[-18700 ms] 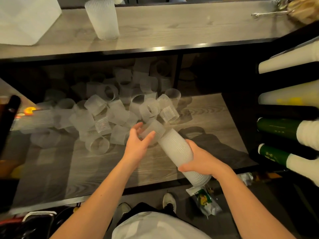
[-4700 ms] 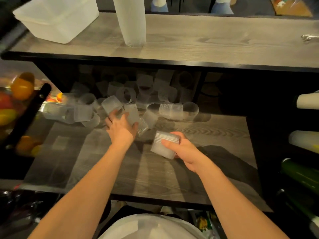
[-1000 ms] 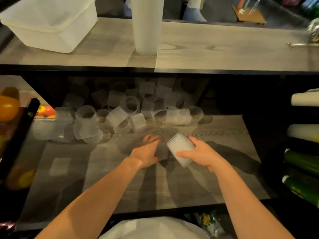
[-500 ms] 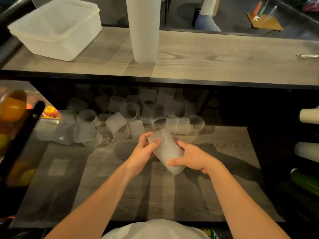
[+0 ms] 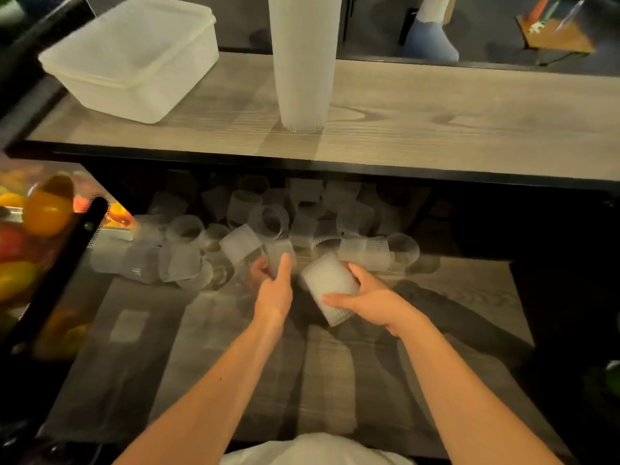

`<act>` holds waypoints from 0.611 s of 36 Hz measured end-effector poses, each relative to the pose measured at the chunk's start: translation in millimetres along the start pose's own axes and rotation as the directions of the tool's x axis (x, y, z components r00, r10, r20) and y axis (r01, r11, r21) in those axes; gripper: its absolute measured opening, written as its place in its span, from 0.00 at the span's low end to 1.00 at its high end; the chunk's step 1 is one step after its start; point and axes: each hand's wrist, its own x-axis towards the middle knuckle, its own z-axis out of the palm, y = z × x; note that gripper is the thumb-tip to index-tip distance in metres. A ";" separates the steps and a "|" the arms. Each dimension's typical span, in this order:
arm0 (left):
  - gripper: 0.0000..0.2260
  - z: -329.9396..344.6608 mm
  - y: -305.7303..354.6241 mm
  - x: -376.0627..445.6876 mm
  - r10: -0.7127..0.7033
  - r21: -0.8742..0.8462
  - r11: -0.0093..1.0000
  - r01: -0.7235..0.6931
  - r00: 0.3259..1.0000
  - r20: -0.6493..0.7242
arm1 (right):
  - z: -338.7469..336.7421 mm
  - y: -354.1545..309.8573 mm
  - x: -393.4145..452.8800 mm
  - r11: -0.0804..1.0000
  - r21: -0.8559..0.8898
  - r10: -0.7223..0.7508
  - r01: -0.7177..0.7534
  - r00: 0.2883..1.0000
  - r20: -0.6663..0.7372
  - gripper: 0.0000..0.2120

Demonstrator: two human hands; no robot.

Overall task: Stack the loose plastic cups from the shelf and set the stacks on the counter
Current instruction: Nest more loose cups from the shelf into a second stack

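Cups (image 5: 327, 290) tilted in right hand (image 5: 372, 302) (left hand (image 5: 273, 290) reaching forward)

I see ribbed translucent loose cups (image 5: 268, 226) heaped far on the shelf (image 5: 235, 364), a short stack (image 5: 327, 286) tilted nearer, a tall stack (image 5: 303, 62) upright on the counter (image 5: 436, 122).

Both forearms are bare from the elbows to the left hand (image 5: 273, 295) and right hand (image 5: 370, 302), with no sleeves showing. At 6 o'clock, a white garment (image 5: 315, 451) covers the person's torso.
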 end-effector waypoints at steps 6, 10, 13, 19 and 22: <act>0.11 22.8 -15.4 43.7 -0.155 0.051 0.986 0.159 0.985 -0.074 | -2.9 10.9 -0.9 0.999 -0.007 0.034 -0.034 0.999 -0.001 0.42; 0.03 15.6 -4.4 17.7 -0.062 -0.076 0.995 0.066 0.997 0.051 | -11.2 16.3 -5.7 0.999 -0.014 0.047 -0.047 0.999 -0.023 0.42; 0.08 -3.0 9.4 -6.6 -0.170 -0.373 0.896 0.240 0.962 0.212 | -17.8 17.5 -7.4 0.998 -0.016 0.060 -0.061 0.998 -0.036 0.41; 0.26 -36.7 20.4 -26.0 -0.062 -0.362 0.901 0.240 0.895 0.441 | -12.0 7.9 -2.0 0.998 -0.042 0.041 -0.042 0.999 -0.008 0.41; 0.28 -40.1 24.6 -33.3 0.014 -0.323 0.935 0.143 0.899 0.438 | -0.7 -1.5 -0.7 0.999 -0.027 0.031 -0.031 0.999 0.020 0.39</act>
